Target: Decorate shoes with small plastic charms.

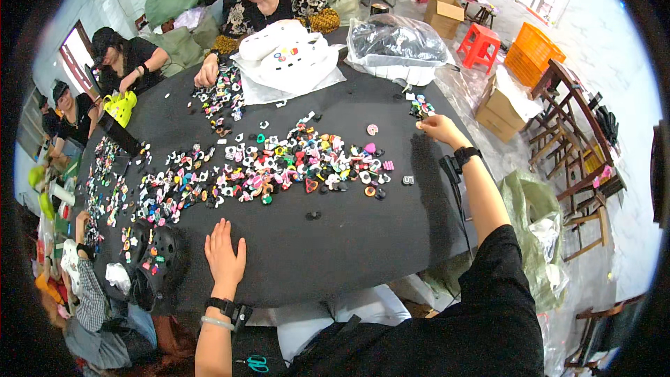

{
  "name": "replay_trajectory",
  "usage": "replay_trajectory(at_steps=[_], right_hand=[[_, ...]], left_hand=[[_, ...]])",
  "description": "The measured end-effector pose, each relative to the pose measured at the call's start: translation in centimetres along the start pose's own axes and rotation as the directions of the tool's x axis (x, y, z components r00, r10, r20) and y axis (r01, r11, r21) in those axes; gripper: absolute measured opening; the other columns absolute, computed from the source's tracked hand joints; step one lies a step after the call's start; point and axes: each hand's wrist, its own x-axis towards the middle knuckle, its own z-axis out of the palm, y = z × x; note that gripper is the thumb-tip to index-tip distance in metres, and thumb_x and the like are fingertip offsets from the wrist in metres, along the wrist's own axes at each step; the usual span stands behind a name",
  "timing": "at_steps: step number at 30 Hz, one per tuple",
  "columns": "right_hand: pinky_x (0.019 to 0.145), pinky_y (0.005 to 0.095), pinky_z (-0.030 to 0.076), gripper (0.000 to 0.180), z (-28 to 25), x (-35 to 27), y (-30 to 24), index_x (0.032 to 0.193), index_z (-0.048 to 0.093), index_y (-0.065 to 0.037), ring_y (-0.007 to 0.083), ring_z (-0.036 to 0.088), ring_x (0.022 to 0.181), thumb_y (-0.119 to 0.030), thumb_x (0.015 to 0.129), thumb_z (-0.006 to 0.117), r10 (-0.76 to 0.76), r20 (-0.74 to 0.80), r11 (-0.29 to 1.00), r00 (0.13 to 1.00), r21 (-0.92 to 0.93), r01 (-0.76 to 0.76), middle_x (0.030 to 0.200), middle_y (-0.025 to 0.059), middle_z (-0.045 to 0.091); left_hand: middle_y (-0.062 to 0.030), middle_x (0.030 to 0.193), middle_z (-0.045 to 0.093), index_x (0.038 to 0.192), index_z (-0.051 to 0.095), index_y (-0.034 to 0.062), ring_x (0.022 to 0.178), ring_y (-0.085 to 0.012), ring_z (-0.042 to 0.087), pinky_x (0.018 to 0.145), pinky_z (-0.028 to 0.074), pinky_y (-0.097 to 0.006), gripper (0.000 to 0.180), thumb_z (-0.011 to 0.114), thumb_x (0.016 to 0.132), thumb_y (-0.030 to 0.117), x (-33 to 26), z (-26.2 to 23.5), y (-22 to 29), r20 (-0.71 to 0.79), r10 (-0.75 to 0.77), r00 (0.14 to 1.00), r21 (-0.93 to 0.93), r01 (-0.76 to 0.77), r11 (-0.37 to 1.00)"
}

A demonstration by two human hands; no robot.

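Wearing a black shirt (419,345), nearest and cut off below. Resting the left hand (225,255) palm-down on the table (349,244), fingers loosely spread; holding the right hand (438,130) farther out, fingertips narrowed together, cannot tell whether around a piece. Just beyond those fingertips, a small cluster of charms (421,105). Left of the left hand, black clogs (165,246) bearing charms. Past both hands, a clear bag (401,43) with dark contents, hard to make out. Ahead of the left hand, a broad charm heap (300,162), many-coloured, tiny.
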Motion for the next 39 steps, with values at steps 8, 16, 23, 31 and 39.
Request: replay_trajectory(at_steps=[8, 16, 23, 31, 39], right_hand=[[0.066, 0.0312, 0.050, 0.027, -0.4, 0.7, 2.8, 0.090, 0.072, -0.004, 0.0157, 0.063, 0.070, -0.029, 0.084, 0.067, -0.134, 0.123, 0.982, 0.983, -0.117, 0.149, 0.075, 0.0061, 0.069], [0.059, 0.0253, 0.047, 0.024, -0.2, 2.0, 2.4, 0.106, 0.069, -0.004, 0.0111, 0.060, 0.070, -0.018, 0.087, 0.063, 0.008, -0.028, 0.952, 1.000, 0.305, 0.000, 0.085, 0.0008, 0.067], [0.066, 0.0309, 0.059, 0.032, -2.9, 2.2, 8.5, 0.113, 0.062, 0.004, 0.0174, 0.067, 0.072, -0.015, 0.086, 0.060, 0.431, -0.115, 0.863, 0.895, 0.342, -0.372, 0.091, 0.0119, 0.068], [0.065, 0.0314, 0.056, 0.025, 0.3, 4.4, 5.4, 0.104, 0.064, 0.004, 0.0198, 0.065, 0.075, -0.009, 0.083, 0.059, 0.205, -0.019, 0.974, 0.978, 0.101, -0.203, 0.086, 0.0112, 0.067], [0.084, 0.0386, 0.050, 0.049, 3.8, -3.9, -5.1, 0.123, 0.056, 0.001, 0.0342, 0.065, 0.097, -0.032, 0.087, 0.064, -0.118, 0.005, 0.987, 0.993, -0.108, 0.118, 0.105, 0.0223, 0.066]], left_hand=[[-0.0118, 0.145, 0.040, 0.137, 0.042, 0.0025, 0.137, -0.0267, 0.033, 0.115, 0.017, -0.044, 0.053, 0.052, 0.092, 0.029, 0.0, -0.3, 0.0, -0.003, -0.003, 1.000, -0.002, 0.003, 1.000], [-0.0116, 0.145, 0.040, 0.137, 0.043, 0.0027, 0.137, -0.0267, 0.033, 0.115, 0.017, -0.044, 0.054, 0.053, 0.091, 0.029, -0.4, -0.1, -0.3, 0.008, -0.027, 1.000, -0.006, 0.027, 1.000], [-0.0119, 0.145, 0.041, 0.136, 0.044, 0.0023, 0.136, -0.0272, 0.033, 0.115, 0.018, -0.045, 0.053, 0.053, 0.090, 0.029, 0.1, -0.2, -0.1, -0.010, -0.009, 1.000, -0.003, 0.009, 1.000], [-0.0130, 0.142, 0.043, 0.134, 0.045, 0.0016, 0.135, -0.0278, 0.036, 0.113, 0.021, -0.046, 0.054, 0.053, 0.090, 0.032, 0.0, -0.2, 0.0, -0.042, 0.015, 0.999, -0.004, -0.016, 1.000], [-0.0097, 0.145, 0.041, 0.137, 0.044, 0.0039, 0.138, -0.0236, 0.033, 0.115, 0.018, -0.044, 0.056, 0.050, 0.092, 0.036, -0.3, -0.1, -0.2, 0.008, -0.035, 0.999, 0.021, 0.034, 0.999]])
